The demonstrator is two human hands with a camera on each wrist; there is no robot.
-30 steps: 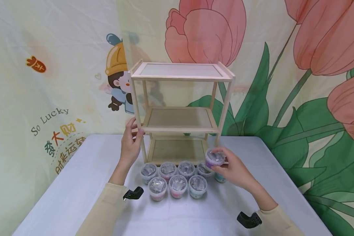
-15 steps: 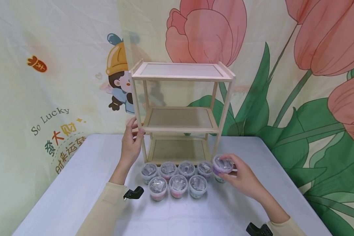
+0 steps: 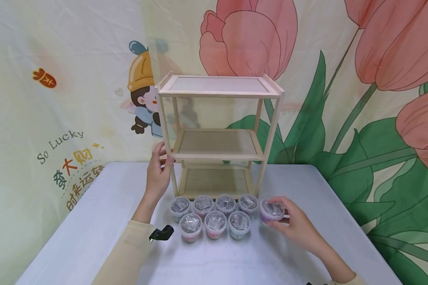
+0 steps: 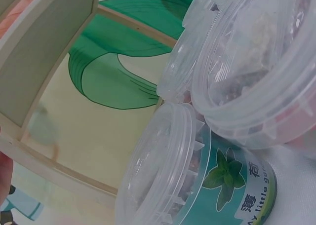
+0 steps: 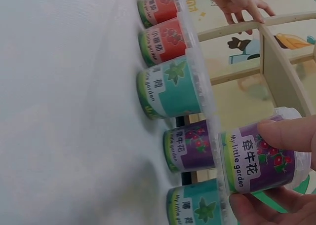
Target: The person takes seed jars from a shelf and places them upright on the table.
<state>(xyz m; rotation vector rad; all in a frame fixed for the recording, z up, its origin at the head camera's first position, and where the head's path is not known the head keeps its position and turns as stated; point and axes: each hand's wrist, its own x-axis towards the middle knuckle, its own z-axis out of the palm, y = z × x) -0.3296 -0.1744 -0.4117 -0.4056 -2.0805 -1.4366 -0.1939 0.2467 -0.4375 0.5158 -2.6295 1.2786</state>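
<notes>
A three-tier wooden shelf (image 3: 219,94) stands at the back of the white table (image 3: 92,229). My left hand (image 3: 158,171) grips its front-left post. My right hand (image 3: 293,223) holds a purple lidded tub (image 3: 271,210) by its sides, at the right end of the rows of tubs. In the right wrist view my fingertips (image 5: 285,135) pinch this purple tub (image 5: 259,161), which sits farther from the tabletop than its neighbours. A teal tub (image 5: 193,210) shows just beside it. Several lidded tubs (image 3: 215,223) stand in two rows in front of the shelf.
All three shelf tiers hold nothing. The left wrist view is filled by a teal mint-leaf tub (image 4: 217,185) and a clear-lidded tub (image 4: 256,77), with a shelf board (image 4: 54,47) behind. A printed tulip backdrop (image 3: 378,118) hangs behind the table.
My right hand has carried the purple tub down and to the right, from in front of the bottom tier to the right end of the tub rows. The left hand has not moved.
</notes>
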